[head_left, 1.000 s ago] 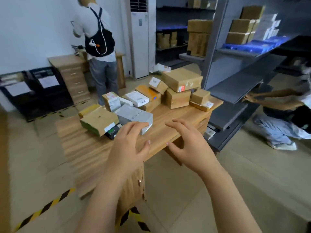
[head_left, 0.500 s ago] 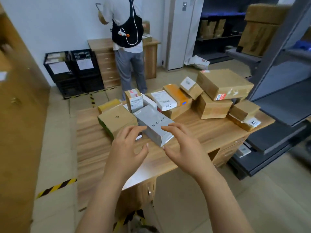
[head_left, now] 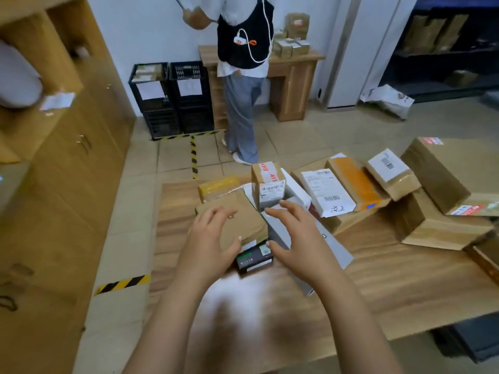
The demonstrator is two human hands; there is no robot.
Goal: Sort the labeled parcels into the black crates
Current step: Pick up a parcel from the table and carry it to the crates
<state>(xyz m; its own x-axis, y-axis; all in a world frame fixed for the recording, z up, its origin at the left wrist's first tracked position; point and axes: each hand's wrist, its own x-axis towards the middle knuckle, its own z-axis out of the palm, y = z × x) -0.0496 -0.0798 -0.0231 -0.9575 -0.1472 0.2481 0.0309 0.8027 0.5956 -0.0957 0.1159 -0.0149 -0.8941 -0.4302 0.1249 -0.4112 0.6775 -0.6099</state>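
A flat brown parcel point(head_left: 249, 220) lies on the near left part of a wooden table point(head_left: 378, 282). A small dark box point(head_left: 253, 259) pokes out at its near edge, long axis running left to right. The left hand point(head_left: 213, 238) hovers over the brown parcel, fingers spread and gently curved, holding nothing; whether it touches the cardboard cannot be told. The right hand point(head_left: 297, 236), equally spread and empty, is just beside it, above a long grey box point(head_left: 336, 249) that runs diagonally away to the left. Both thumbs point toward the dark box between them. The left hand looks nearer the brown parcel, so it probably leads. 2 black crates point(head_left: 172, 103) stand against the far wall, well apart, ahead and left.
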